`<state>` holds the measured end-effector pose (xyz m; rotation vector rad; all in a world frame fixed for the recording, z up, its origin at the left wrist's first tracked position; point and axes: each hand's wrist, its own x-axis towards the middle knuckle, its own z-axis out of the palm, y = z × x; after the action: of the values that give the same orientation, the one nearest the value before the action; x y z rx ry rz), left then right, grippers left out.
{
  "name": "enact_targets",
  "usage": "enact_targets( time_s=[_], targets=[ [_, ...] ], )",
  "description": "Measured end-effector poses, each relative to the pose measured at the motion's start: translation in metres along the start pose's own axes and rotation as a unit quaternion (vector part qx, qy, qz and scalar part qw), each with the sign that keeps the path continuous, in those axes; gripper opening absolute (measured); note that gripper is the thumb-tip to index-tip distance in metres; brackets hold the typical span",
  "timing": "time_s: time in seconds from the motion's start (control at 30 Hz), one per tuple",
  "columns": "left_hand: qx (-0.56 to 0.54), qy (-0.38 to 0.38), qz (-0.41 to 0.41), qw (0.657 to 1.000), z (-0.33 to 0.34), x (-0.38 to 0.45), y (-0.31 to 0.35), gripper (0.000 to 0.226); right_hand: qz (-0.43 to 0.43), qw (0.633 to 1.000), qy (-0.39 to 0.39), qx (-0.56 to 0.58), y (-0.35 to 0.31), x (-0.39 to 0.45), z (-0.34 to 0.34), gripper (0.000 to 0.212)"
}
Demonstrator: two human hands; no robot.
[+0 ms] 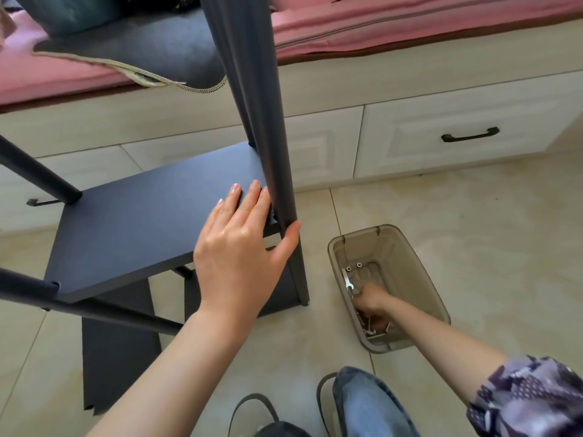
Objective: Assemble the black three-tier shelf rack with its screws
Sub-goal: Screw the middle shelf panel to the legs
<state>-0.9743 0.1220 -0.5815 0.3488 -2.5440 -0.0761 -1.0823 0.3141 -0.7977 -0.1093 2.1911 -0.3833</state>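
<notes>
You get soft, even daylight here, bright on the pale floor tiles [473, 241] with only faint shadows under the shelf board [151, 212]. The wide lens bends straight lines at the far edges (the drawer fronts [457, 137] bow). Fine detail looks slightly smeared throughout.

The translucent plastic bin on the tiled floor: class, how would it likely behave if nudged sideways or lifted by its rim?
The plastic bin would probably slide easily, since it sits on smooth floor tiles. It likely lifts lightly: thin walls, only screws and a small wrench inside. That loose hardware would probably rattle and shift if tilted.
</notes>
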Motion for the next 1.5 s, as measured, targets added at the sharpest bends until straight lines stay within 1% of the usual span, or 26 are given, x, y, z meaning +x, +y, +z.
enact_targets(
  time_s=[0.03,0.17,0.2,0.27,0.33,0.4,0.47,0.57,0.63,0.7,0.83,0.97,1.1,1.23,1.37,1.5],
  targets=[
    [0.0,0.003,-0.001,1.0,0.0,0.0,0.0,0.059,0.005,1.0,-0.003,0.021,-0.002,-0.002,-0.001,0.016],
    [0.003,0.005,0.001,1.0,0.0,0.0,-0.001,0.059,-0.009,0.992,0.022,0.127,-0.008,-0.013,-0.015,0.027],
    [0.002,0.002,-0.001,1.0,0.0,0.0,-0.001,0.06,-0.013,0.984,0.029,0.175,-0.01,-0.019,-0.02,0.027],
    [-0.002,-0.002,-0.005,1.0,0.0,0.0,-0.001,0.061,-0.026,0.957,0.034,0.287,-0.015,-0.036,-0.031,0.023],
    [-0.005,-0.002,-0.007,1.0,-0.001,0.0,0.0,0.061,-0.072,0.931,0.04,0.356,-0.026,-0.061,-0.044,0.016],
    [-0.013,-0.005,-0.005,1.0,-0.002,0.0,0.0,0.061,-0.139,0.9,0.042,0.411,-0.041,-0.093,-0.056,0.011],
    [-0.021,-0.011,-0.008,1.0,-0.005,0.0,0.002,0.062,-0.209,0.872,0.052,0.44,-0.058,-0.128,-0.067,0.01],
    [-0.026,-0.025,-0.01,0.999,-0.009,-0.001,0.003,0.061,-0.314,0.842,0.071,0.433,-0.079,-0.175,-0.08,0.011],
    [-0.023,-0.034,0.0,0.999,-0.012,-0.002,0.002,0.062,-0.35,0.828,0.092,0.428,-0.088,-0.197,-0.086,0.011],
    [-0.018,-0.044,0.01,0.999,-0.014,-0.002,0.0,0.066,-0.356,0.832,0.126,0.406,-0.096,-0.208,-0.089,0.009],
    [-0.01,-0.059,0.014,0.998,-0.015,-0.002,-0.003,0.071,-0.332,0.859,0.183,0.344,-0.104,-0.21,-0.087,0.008],
    [-0.011,-0.055,0.023,0.998,-0.014,-0.002,-0.005,0.074,-0.319,0.865,0.203,0.331,-0.107,-0.205,-0.082,0.008],
    [-0.01,-0.032,0.029,0.999,-0.012,-0.003,-0.006,0.075,-0.328,0.86,0.215,0.327,-0.109,-0.201,-0.08,0.009],
    [-0.005,0.001,0.035,0.999,-0.008,-0.003,-0.007,0.066,-0.354,0.851,0.226,0.315,-0.109,-0.2,-0.08,0.008],
    [-0.005,0.008,0.033,0.999,-0.005,-0.003,-0.007,0.059,-0.376,0.843,0.247,0.297,-0.111,-0.199,-0.081,0.009],
    [-0.006,0.016,0.031,0.999,-0.003,-0.004,-0.008,0.061,-0.393,0.835,0.259,0.286,-0.114,-0.196,-0.081,0.007]
  ],
)
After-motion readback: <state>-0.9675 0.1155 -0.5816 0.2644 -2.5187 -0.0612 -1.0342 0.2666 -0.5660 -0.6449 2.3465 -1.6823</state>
